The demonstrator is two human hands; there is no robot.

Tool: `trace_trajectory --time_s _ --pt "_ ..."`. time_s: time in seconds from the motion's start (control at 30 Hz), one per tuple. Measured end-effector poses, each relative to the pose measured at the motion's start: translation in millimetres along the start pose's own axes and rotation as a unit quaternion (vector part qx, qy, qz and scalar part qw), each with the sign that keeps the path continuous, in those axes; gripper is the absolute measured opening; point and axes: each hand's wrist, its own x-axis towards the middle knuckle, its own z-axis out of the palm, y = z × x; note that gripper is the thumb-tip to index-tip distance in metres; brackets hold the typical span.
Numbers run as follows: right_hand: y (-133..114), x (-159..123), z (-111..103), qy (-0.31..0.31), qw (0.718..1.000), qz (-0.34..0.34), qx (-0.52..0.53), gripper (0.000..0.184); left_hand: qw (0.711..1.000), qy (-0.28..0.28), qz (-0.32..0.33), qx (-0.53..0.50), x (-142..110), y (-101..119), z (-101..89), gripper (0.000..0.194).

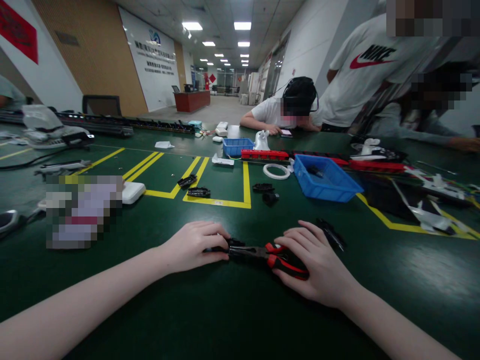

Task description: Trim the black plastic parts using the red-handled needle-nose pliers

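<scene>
Head view: my right hand [318, 262] holds the red-and-black pliers [273, 261] with the handles slightly parted; my left hand [200, 245] pinches a black part [236, 241] narrowly, fingers against thumb. The pliers' nose meets the part just above the table [240, 320] — whether it bites, I cannot tell. For good control, brace the part, align the nose squarely — then squeeze gradually, fingertips clear.

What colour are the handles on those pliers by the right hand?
Red and black; the plier handles show in the head view.
</scene>
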Motion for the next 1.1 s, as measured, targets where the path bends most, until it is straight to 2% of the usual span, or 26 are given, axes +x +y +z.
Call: trace_trajectory --time_s 0.23,0.53,1.1 --pt "0.9 -1.2 1.3 0.014 1.0 -0.022 -0.009 0.043 1.0 -0.006 -0.013 -0.014 0.9 0.1 -1.0 0.012" --pt "-1.2 -1.1 1.2 0.021 1.0 -0.01 0.004 0.039 0.999 -0.011 -0.021 -0.023 1.8 1.6 -2.6 0.011" --pt "0.8 -2.2 -1.4 -0.005 1.0 0.002 0.029 0.037 0.999 -0.022 -0.018 -0.039 3.6 2.3 -4.6 0.01"
